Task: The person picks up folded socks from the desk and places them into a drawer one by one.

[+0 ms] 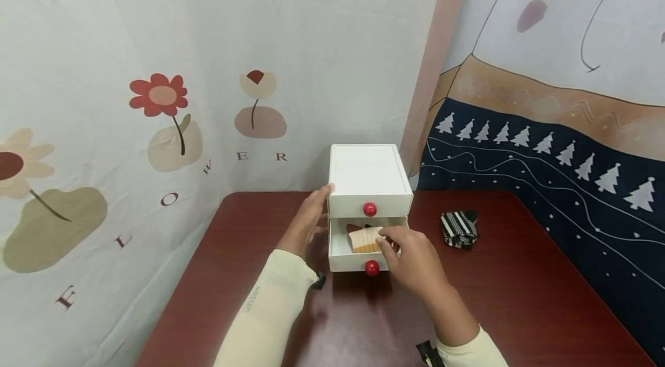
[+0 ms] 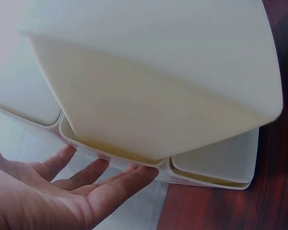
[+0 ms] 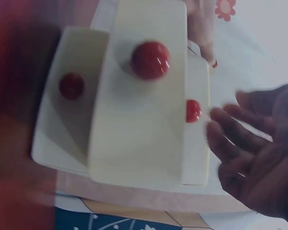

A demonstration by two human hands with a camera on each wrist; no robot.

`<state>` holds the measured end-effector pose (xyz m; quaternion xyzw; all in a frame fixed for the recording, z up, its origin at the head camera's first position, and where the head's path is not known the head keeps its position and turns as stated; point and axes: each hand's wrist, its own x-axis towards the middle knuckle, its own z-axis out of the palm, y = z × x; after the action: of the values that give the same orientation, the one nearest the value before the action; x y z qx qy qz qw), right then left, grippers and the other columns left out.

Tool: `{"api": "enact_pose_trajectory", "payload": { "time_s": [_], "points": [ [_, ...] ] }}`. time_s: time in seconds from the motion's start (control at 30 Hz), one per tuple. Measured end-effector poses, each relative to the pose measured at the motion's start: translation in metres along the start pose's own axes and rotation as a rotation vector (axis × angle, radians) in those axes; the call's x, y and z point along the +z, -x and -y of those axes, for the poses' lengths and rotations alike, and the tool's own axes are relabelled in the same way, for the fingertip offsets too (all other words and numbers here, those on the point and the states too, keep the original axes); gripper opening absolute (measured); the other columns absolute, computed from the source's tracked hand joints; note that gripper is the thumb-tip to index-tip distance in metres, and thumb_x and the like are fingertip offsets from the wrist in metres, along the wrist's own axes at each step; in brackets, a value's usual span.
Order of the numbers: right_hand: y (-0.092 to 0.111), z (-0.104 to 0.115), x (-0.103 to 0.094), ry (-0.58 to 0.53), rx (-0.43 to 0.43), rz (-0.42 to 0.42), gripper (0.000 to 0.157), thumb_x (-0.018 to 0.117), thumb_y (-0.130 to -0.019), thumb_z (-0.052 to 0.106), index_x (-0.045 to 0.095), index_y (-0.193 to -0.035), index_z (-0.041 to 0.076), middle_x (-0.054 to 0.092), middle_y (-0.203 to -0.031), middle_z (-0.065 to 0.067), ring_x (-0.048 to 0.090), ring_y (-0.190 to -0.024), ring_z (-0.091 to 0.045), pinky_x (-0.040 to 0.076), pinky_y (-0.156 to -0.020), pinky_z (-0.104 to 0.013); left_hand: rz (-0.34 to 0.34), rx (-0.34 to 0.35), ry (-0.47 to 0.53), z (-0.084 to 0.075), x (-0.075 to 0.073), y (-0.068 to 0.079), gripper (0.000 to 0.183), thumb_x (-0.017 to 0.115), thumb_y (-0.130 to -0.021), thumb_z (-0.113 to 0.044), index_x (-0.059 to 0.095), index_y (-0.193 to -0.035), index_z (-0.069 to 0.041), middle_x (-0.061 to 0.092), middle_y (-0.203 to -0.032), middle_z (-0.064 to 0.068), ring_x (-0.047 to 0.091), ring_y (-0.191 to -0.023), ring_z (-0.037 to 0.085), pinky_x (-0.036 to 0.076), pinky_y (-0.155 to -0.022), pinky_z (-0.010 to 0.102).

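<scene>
A white drawer unit (image 1: 369, 169) with round red knobs stands on the table. Its middle drawer (image 3: 139, 129) is pulled out, while the drawer above is closed. Inside the open one lies a cream and tan ribbed bundle (image 1: 362, 241), seemingly folded cloth, with dark red and black bits around it. My left hand (image 1: 309, 218) touches the unit's left side; in the left wrist view its fingers (image 2: 122, 189) are extended against the frame edge. Over the drawer's right part hovers my right hand (image 1: 418, 260), fingertips near the bundle. The right wrist view shows its fingers loosely bent, holding nothing visible.
A black-and-white striped folded bundle (image 1: 459, 229), looking like socks, lies on the dark red table (image 1: 499, 274) right of the unit. A printed flower curtain (image 1: 208, 38) hangs behind, and a navy patterned one (image 1: 561, 182) hangs on the right.
</scene>
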<state>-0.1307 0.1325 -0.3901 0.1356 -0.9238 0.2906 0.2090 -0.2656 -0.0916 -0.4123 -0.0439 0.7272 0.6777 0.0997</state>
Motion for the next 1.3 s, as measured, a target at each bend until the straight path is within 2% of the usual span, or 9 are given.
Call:
{"api": "enact_pose_trajectory", "payload": {
  "time_s": [0.1,0.17,0.3,0.43,0.53,0.63,0.77,1.03,1.3],
  "points": [
    [0.009,0.003,0.006,-0.026,0.095,-0.101,0.006,0.082,-0.098,0.016,0.079,-0.097,0.011,0.077,-0.081,-0.002,0.064,-0.071,-0.013,0.051,-0.063,-0.032,0.0,0.002,-0.002,-0.001,0.0,0.001,0.083,0.056,-0.1,-0.073,0.048,-0.161,-0.017,0.048,-0.166,0.015,0.058,-0.145,0.046,0.051,-0.114,0.066],
    [0.013,0.004,0.009,-0.039,0.17,-0.107,0.012,0.082,-0.098,0.02,0.074,-0.091,0.013,0.074,-0.074,0.001,0.063,-0.068,-0.012,0.049,-0.061,-0.032,-0.002,0.001,-0.001,-0.001,0.0,0.001,0.084,0.056,-0.099,-0.073,0.047,-0.162,-0.018,0.047,-0.167,0.015,0.057,-0.146,0.046,0.051,-0.114,0.067],
    [0.02,0.006,0.015,-0.012,0.326,-0.013,0.025,0.083,-0.096,0.033,0.07,-0.079,0.019,0.068,-0.068,0.006,0.061,-0.066,-0.012,0.046,-0.059,-0.035,-0.005,-0.002,-0.002,0.0,0.0,0.001,0.085,0.056,-0.099,-0.074,0.046,-0.163,-0.018,0.046,-0.168,0.015,0.056,-0.147,0.047,0.05,-0.116,0.067],
    [0.023,0.006,0.025,0.058,0.405,0.116,0.036,0.084,-0.093,0.045,0.069,-0.067,0.024,0.065,-0.066,0.007,0.061,-0.068,-0.016,0.046,-0.059,-0.039,-0.006,-0.003,-0.011,0.001,-0.001,0.0,0.087,0.056,-0.098,-0.076,0.047,-0.163,-0.019,0.047,-0.168,0.015,0.056,-0.147,0.047,0.05,-0.115,0.067],
    [0.026,0.006,0.032,0.083,0.409,0.183,0.044,0.085,-0.091,0.047,0.064,-0.062,0.023,0.061,-0.062,0.004,0.059,-0.065,-0.018,0.045,-0.059,-0.04,-0.008,-0.006,-0.015,0.003,-0.001,0.0,0.087,0.056,-0.098,-0.077,0.047,-0.163,-0.019,0.047,-0.168,0.015,0.056,-0.147,0.046,0.05,-0.115,0.067],
    [0.027,0.007,0.037,0.099,0.402,0.211,0.048,0.088,-0.091,0.044,0.057,-0.061,0.021,0.056,-0.063,0.002,0.056,-0.064,-0.018,0.044,-0.058,-0.041,-0.007,-0.009,-0.017,0.004,-0.001,-0.001,0.087,0.055,-0.098,-0.077,0.047,-0.163,-0.019,0.048,-0.167,0.014,0.056,-0.146,0.047,0.05,-0.115,0.067],
    [0.026,0.008,0.043,0.128,0.392,0.194,0.052,0.089,-0.09,0.039,0.05,-0.061,0.019,0.057,-0.068,-0.002,0.055,-0.064,-0.02,0.046,-0.057,-0.043,-0.001,0.0,-0.027,0.004,-0.001,-0.001,0.087,0.055,-0.098,-0.077,0.047,-0.162,-0.018,0.048,-0.166,0.014,0.056,-0.146,0.047,0.05,-0.115,0.067],
    [0.02,0.007,0.049,0.114,0.386,0.163,0.049,0.086,-0.091,0.037,0.052,-0.061,0.019,0.059,-0.071,-0.004,0.056,-0.064,-0.02,0.045,-0.057,-0.042,0.004,0.003,-0.01,0.001,-0.001,0.0,0.086,0.055,-0.099,-0.076,0.046,-0.162,-0.018,0.046,-0.168,0.014,0.056,-0.147,0.047,0.05,-0.115,0.067],
    [0.005,0.001,0.053,0.125,0.366,0.153,0.047,0.083,-0.093,0.033,0.052,-0.062,0.018,0.058,-0.07,-0.005,0.056,-0.064,-0.022,0.043,-0.057,-0.042,-0.003,0.026,-0.018,0.001,-0.002,-0.001,0.084,0.053,-0.1,-0.075,0.05,-0.16,-0.016,0.052,-0.162,0.016,0.059,-0.141,0.046,0.052,-0.112,0.065]
  ]
}}
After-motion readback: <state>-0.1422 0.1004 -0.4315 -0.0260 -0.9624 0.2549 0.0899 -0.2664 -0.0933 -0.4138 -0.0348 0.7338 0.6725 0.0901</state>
